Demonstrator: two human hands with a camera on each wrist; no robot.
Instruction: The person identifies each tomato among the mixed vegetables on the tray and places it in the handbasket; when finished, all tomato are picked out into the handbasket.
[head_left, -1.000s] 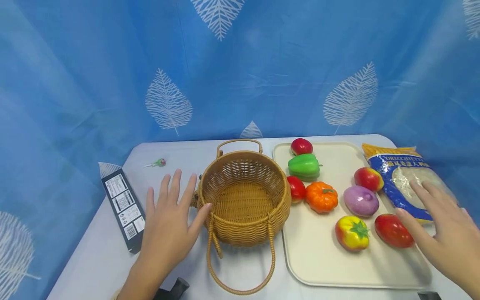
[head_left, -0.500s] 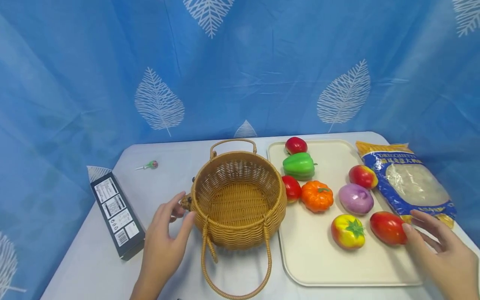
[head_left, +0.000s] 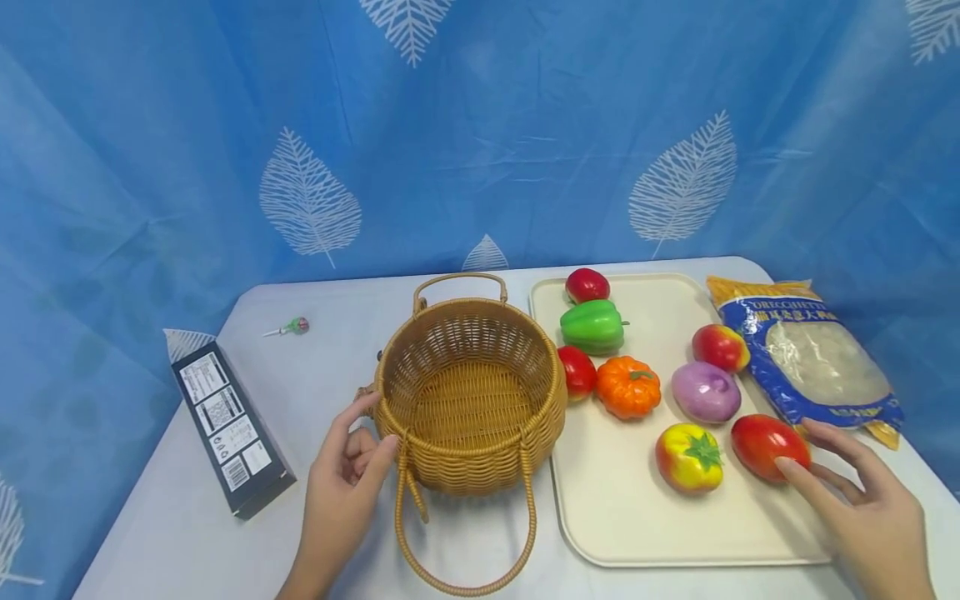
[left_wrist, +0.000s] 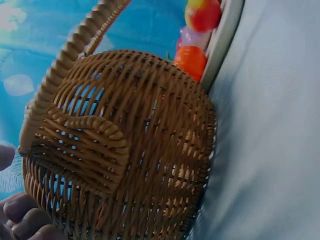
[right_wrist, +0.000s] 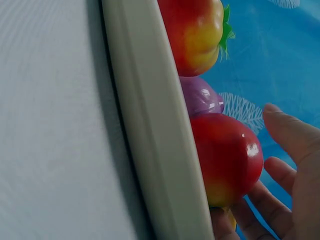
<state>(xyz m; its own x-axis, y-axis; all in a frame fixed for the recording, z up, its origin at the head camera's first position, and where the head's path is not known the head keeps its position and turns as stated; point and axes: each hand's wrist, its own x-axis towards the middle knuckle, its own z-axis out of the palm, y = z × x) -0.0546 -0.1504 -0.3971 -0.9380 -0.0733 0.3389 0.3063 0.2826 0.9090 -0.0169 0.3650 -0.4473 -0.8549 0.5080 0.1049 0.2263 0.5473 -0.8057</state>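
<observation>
A round brown wicker basket (head_left: 474, 473) stands in the middle of the table, its front handle hanging down over the tabletop. At its left side is my left hand (head_left: 339, 496), index fingertip at the wicker near the rim, other fingers loosely curled and thumb apart. In the left wrist view, fingertips (left_wrist: 35, 220) show beside the basket's wall. My right hand (head_left: 870, 508) is spread around the right end of a red oval toy fruit (head_left: 771, 447), like a mango, on the beige tray (head_left: 637, 533). In the right wrist view the thumb is clear of that fruit, the other fingers close behind it.
The tray also bears an orange pumpkin (head_left: 628, 387), a green pepper (head_left: 592, 327), a purple onion-like vegetable (head_left: 706, 392), a yellow-red tomato-like piece (head_left: 689, 458) and several red fruits. Right of it lies a pasta bag (head_left: 813, 358). A black box (head_left: 231, 433) and a lollipop (head_left: 298, 325) lie left.
Both hands have come down from above the table, the left to the basket's left side, the right to the red oval fruit. Their fingers have bent. The view has shifted slightly.
</observation>
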